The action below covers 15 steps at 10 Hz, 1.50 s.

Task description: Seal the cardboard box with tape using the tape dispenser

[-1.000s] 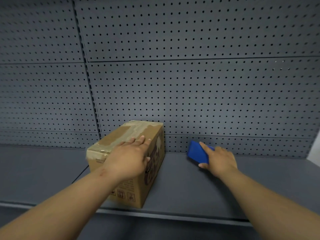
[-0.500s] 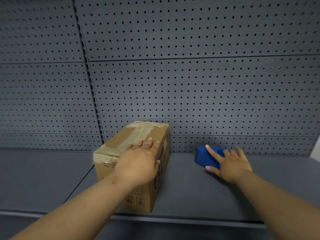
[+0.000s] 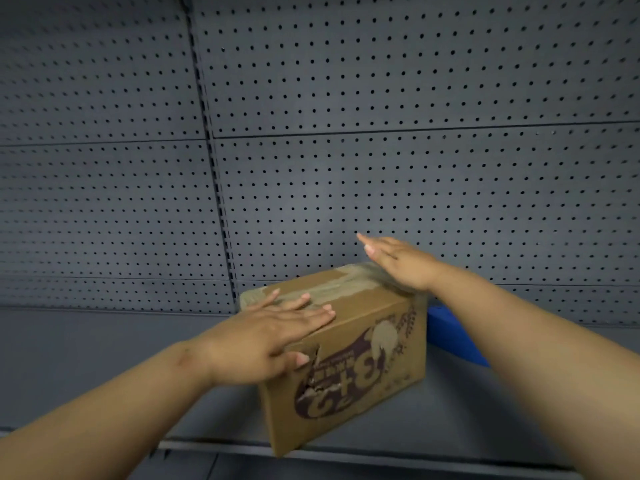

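Cardboard box sat on grey shelf in front of pegboard wall, one corner past the shelf edge, old tape along its top. Left hand lay flat on top — fingers spread, thumb on printed side. Right hand rested at far top corner, fingers straight, together. Blue tape dispenser lay behind box, partly hidden

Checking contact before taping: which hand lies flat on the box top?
The left hand, palm down near the front; the right hand angles over the cardboard box's far corner.
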Tool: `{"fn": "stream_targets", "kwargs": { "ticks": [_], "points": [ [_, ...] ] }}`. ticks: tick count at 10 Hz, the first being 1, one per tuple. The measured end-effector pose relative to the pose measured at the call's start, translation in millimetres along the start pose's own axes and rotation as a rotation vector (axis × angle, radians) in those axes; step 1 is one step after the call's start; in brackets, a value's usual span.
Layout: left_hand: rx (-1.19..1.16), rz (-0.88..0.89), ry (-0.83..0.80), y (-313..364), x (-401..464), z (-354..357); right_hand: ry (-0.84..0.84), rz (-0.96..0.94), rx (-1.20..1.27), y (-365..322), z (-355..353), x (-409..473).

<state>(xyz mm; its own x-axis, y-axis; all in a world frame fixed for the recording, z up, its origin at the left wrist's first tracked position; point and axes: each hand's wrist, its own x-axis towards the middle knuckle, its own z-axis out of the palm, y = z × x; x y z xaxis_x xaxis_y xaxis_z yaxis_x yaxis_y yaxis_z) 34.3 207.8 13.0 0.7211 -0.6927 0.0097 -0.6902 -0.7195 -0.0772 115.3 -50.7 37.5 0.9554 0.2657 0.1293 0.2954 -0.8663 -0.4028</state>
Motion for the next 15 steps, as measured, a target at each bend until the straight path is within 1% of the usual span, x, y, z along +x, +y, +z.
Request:
{"fn": "stream_targets", "kwargs": {
  "ticks": [1, 3, 4, 5, 6, 7, 8, 9, 10, 12, 13, 14, 15],
  "points": [
    [0.074, 0.000, -0.038, -23.5, -8.2, -0.9, -0.181, 0.130, 0.088, -10.1, 5.4, -9.5],
    [0.033, -0.029, 0.007, -69.7, -14.8, 9.2, -0.147, 0.130, 0.168, -21.6, 18.9, -35.8],
    [-0.080, -0.056, 0.011, -75.9, -11.7, 14.3, -0.067, 0.123, 0.140, -28.3, 34.2, -38.2],
    [-0.172, -0.082, 0.130, -73.3, -9.2, 20.5, 0.079, 0.142, 0.017, -30.1, 49.0, -37.6],
    [-0.197, -0.125, 0.368, -72.0, -4.8, 35.1, 0.274, 0.149, -0.038, -28.3, 64.9, -37.7],
    [-0.127, -0.170, 0.535, -67.9, 2.3, 49.6, 0.439, 0.169, -0.089, -23.4, 78.1, -34.4],
    [-0.028, -0.178, 0.604, -67.3, 7.8, 56.9, 0.571, 0.160, -0.076, -19.3, 84.9, -32.2],
    [0.025, -0.194, 0.610, -69.1, 11.1, 56.0, 0.655, 0.149, -0.035, -20.2, 88.2, -30.7],
    [0.035, -0.206, 0.554, -71.1, 13.3, 56.8, 0.700, 0.141, -0.008, -21.6, 90.1, -28.7],
    [0.024, -0.181, 0.510, -78.8, 11.2, 55.0, 0.703, 0.120, 0.023, -26.0, 91.0, -32.8],
    [-0.020, -0.161, 0.499, -78.7, 7.9, 51.0, 0.616, 0.099, 0.060, -24.8, 85.8, -33.5],
    [-0.177, -0.150, 0.511, -82.8, 5.0, 50.1, 0.568, 0.142, 0.211, -27.7, 64.6, -35.9],
    [-0.447, -0.179, 0.494, -80.0, 0.2, 36.9, 0.611, 0.199, 0.469, -49.0, 20.6, -49.1]
  ]
}}
